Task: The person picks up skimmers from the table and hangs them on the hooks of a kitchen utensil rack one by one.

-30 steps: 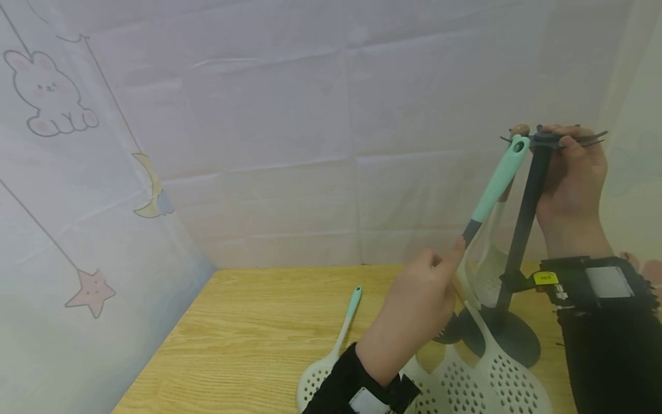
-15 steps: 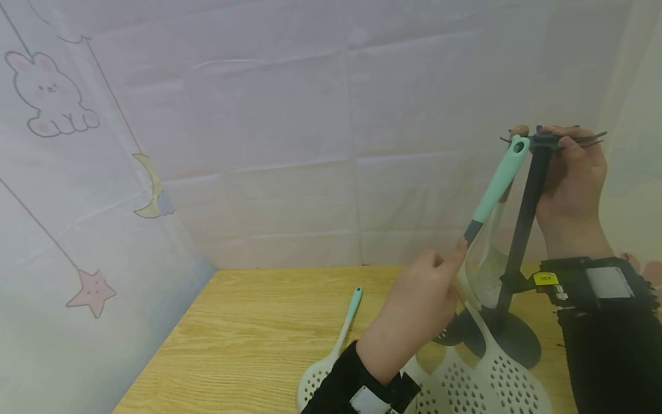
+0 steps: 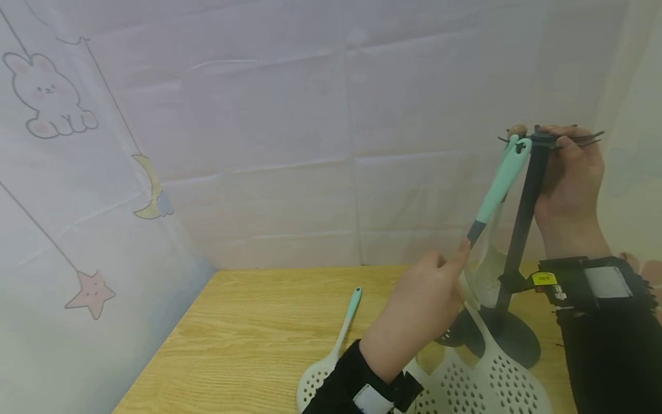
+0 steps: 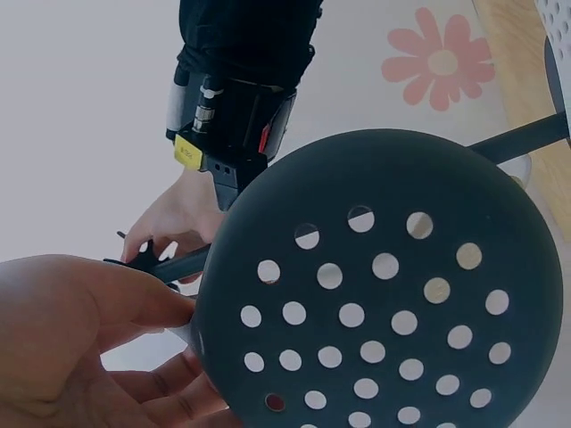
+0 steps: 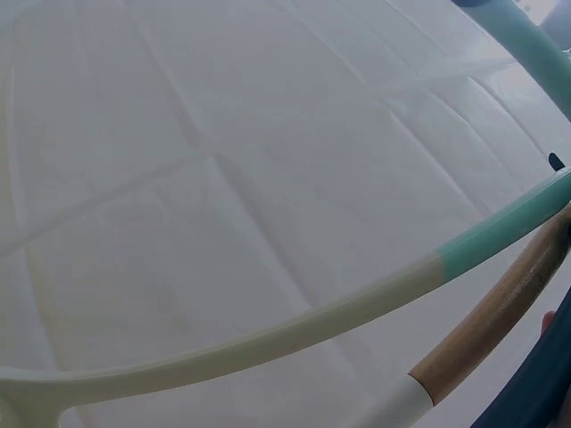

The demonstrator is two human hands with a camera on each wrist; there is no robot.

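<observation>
Left hand: the left hand (image 3: 414, 310) pinches the dark slotted skimmer (image 4: 375, 294) low on its mint handle (image 3: 499, 184), which leans up to the rack top.
Right hand: the right hand (image 3: 569, 178) is curled round the top of the dark utensil rack (image 3: 519, 230), near the desk's (image 3: 248, 339) right edge.
Hard to see: hooks are tiny; hanging utensils overlap behind the pole.
Count: one white strainer spoon (image 3: 331, 359) lies alone at the front edge; two perforated white heads (image 3: 496, 379) are cut off there.
</observation>
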